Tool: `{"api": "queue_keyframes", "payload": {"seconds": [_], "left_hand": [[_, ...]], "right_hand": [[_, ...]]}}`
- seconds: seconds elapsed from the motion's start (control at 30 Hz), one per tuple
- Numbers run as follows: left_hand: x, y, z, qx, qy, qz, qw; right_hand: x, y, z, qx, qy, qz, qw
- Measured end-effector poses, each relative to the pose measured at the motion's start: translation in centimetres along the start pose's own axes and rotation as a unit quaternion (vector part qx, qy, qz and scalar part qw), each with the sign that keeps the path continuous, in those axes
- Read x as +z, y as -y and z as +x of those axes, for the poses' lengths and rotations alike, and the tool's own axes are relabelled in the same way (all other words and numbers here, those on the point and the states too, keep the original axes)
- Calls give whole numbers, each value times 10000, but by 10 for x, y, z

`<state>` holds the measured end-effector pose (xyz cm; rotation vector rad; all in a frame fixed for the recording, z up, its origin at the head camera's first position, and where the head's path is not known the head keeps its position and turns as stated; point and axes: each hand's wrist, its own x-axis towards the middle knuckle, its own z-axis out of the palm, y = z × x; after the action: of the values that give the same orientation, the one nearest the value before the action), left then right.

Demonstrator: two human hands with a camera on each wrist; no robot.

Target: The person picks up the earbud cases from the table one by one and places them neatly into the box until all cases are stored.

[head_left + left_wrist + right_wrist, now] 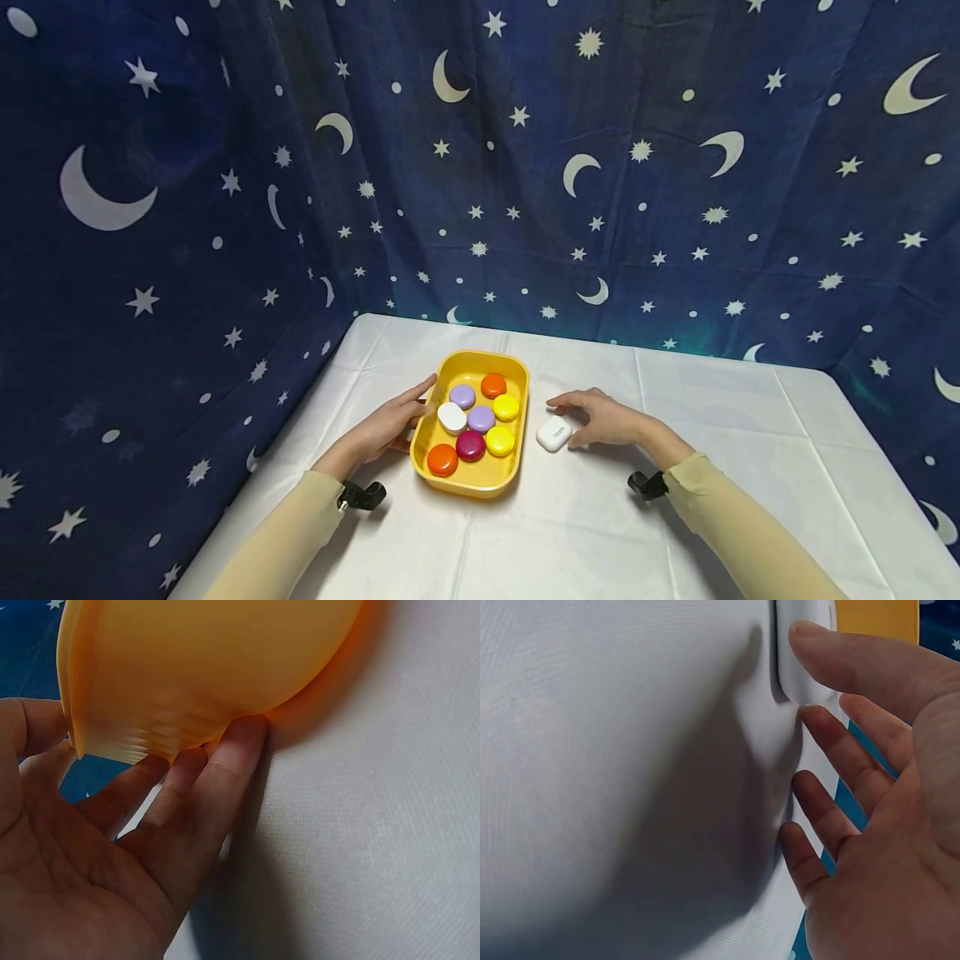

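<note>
A yellow tray (467, 485) with rounded corners holds several glossy round pieces in orange, yellow, lilac, white and dark magenta. Against its left side rests my left hand (384, 429), fingers fairly straight. The left wrist view shows those fingertips touching the tray's outer wall (217, 652), low down and near the rim. To the right of the tray, a small white earbud case (553, 433) lies on the table. My right hand (606, 419) is beside the case, fingers loosely spread. In the right wrist view its thumb overlaps the case (791, 675); whether it touches cannot be told.
A white cloth covers the table (735, 433). Behind it and along the left hangs a dark blue curtain (525, 208) with moons and stars. Black wrist cameras (365, 497) sit under both wrists, close above the cloth.
</note>
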<state>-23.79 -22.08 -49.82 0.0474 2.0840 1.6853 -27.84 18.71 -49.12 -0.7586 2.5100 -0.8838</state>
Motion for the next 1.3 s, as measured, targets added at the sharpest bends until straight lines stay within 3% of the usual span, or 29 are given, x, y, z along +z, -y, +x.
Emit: {"api": "queue_keyframes", "payload": {"seconds": [0.47, 0.8, 1.07, 1.3], "left_hand": [[-1, 0, 0, -1, 114, -87, 9999], [-2, -1, -2, 43, 117, -105, 9999], [-1, -2, -2, 14, 75, -75, 9999], [-1, -2, -1, 12, 90, -65, 9999]], "right_hand": [[6, -3, 1, 188, -52, -51, 9998], [6, -5, -2, -281, -242, -32, 9993], [11, 0, -7, 6, -416, -158, 9990], [9, -2, -11, 6, -655, -256, 9975]]}}
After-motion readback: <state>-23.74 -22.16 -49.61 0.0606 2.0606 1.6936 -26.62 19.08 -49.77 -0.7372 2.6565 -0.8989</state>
